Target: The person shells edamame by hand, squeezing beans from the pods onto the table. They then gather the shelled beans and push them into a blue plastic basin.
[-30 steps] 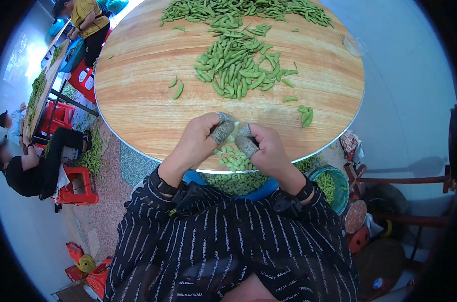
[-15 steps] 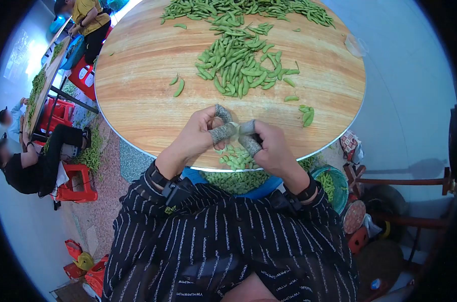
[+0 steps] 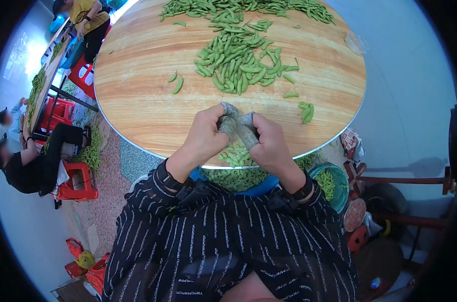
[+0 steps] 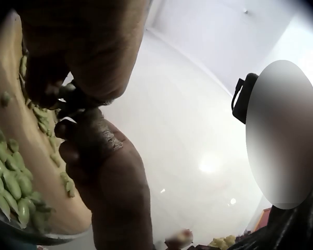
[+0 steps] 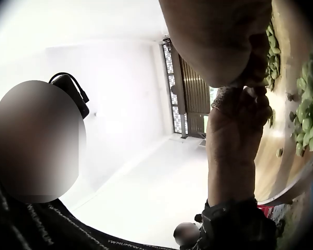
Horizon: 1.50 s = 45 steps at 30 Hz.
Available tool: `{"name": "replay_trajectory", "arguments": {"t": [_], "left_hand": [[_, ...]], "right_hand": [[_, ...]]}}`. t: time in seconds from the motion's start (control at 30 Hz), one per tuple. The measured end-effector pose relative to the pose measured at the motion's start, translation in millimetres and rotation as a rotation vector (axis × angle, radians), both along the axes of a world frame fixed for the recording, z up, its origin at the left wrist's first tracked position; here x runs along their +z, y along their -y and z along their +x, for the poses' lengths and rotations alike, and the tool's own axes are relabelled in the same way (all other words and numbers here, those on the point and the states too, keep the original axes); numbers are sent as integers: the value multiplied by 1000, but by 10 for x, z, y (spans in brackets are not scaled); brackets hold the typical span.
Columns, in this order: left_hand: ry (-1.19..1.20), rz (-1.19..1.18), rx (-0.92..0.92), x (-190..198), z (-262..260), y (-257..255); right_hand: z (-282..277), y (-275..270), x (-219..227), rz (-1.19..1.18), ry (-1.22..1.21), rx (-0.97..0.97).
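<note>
My left hand (image 3: 206, 135) and right hand (image 3: 273, 145) meet fingertip to fingertip just over the near edge of a round wooden table (image 3: 138, 105). Grey cloth covers wrap thumb and forefinger on both. Between the curled fingers they pinch an edamame pod (image 4: 68, 91), mostly hidden; a green bit of it shows in the left wrist view. Right below lies a small heap of shelled beans (image 3: 235, 157). Beyond the hands spreads a pile of whole pods (image 3: 233, 60).
Under the table edge stands a blue basin (image 3: 262, 190) full of shelled beans. A green bucket (image 3: 345, 189) holding pods is at right. More pods (image 3: 269, 6) cover the table's far side, near a clear plastic cup (image 3: 356, 43). Other people (image 3: 24, 168) sit at a long table on the left.
Half a second ago the left forefinger was lifted away from the thumb and a pale piece showed between the hands. Now the fingers are curled in again, and the hands are slightly farther up the table.
</note>
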<state>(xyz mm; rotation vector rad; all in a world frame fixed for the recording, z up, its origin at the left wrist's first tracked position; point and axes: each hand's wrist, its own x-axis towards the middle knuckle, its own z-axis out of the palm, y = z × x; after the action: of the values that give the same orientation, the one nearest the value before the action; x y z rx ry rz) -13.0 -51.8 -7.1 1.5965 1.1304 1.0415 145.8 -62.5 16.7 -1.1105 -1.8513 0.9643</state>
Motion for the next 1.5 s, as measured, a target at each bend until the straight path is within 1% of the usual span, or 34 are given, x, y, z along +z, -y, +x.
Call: {"name": "replay_trajectory", "arguments": {"t": [0.03,0.07,0.13,0.17,0.23,0.27,0.33,0.37,0.43,0.47,0.53,0.57,0.63,0.67,0.73,0.77,0.83,0.97,1.03,1.07,1.13,1.17,1.23,1.27,1.33,1.37,1.43,1.47,1.5], "left_hand": [[-99,96,-5,-41,6,-21],[-98,98,-10,-53,17,-26],[28,-46,11,3,48,-17],[28,-45,10,35,60,-12],[269,-144,3,77,67,6],[268,-144,5,75,52,7],[294,-169,-3,68,-2,6],[295,-170,-3,50,-38,-3],[189,-189,30,3,-119,-33],[191,-192,29,18,-154,-45],[-45,-161,43,73,-212,-62],[-44,-165,40,81,-232,-81],[-472,278,-99,104,-253,-122],[-471,279,-101,120,-220,-114],[-453,270,-30,141,-77,-96],[-452,272,-31,137,-13,-108],[-652,239,-105,115,113,-150],[-714,180,-150,39,308,-251],[-710,250,-114,25,348,-267],[-712,256,-117,54,345,-263],[-649,151,-52,145,315,-214],[-650,148,-56,159,312,-167],[-667,442,-60,167,301,-79],[-668,441,-61,163,291,-64],[-612,658,-51,161,263,-43],[-613,658,-49,172,238,-33],[-480,438,-117,219,180,-16],[-480,438,-116,251,148,-6],[-381,200,-168,286,110,5]], "right_hand": [[11,-8,18,-28,15,1],[21,-18,6,-26,15,-3],[30,-44,-64,95,59,-19],[45,-69,-111,97,59,-19],[96,-128,-226,-115,-191,37],[116,-160,-268,-116,-191,39],[165,-222,-335,-459,-533,30],[194,-244,-361,-460,-532,29],[250,-279,-397,-545,-609,1],[270,-295,-399,-547,-608,-1],[303,-311,-402,-373,-404,-119],[329,-315,-386,-377,-403,-123],[378,-333,-331,-260,-289,-137],[395,-342,-333,-259,-289,-138],[419,-355,-351,-232,-242,-159],[417,-354,-361,-230,-241,-161],[404,-348,-398,-267,-248,-163],[407,-381,-556,-168,-205,-153],[386,-336,-523,-247,-401,-193],[414,-297,-461,-242,-404,-196],[482,-194,-286,-627,-664,-102],[468,-147,-247,-630,-666,-105],[391,-70,-199,-714,-807,28],[366,-54,-191,-715,-808,28],[332,-36,-180,-700,-771,-20],[332,-34,-183,-700,-771,-18],[353,-30,-188,-676,-720,63],[366,-27,-182,-676,-719,63],[376,-25,-172,-680,-699,107]]}}
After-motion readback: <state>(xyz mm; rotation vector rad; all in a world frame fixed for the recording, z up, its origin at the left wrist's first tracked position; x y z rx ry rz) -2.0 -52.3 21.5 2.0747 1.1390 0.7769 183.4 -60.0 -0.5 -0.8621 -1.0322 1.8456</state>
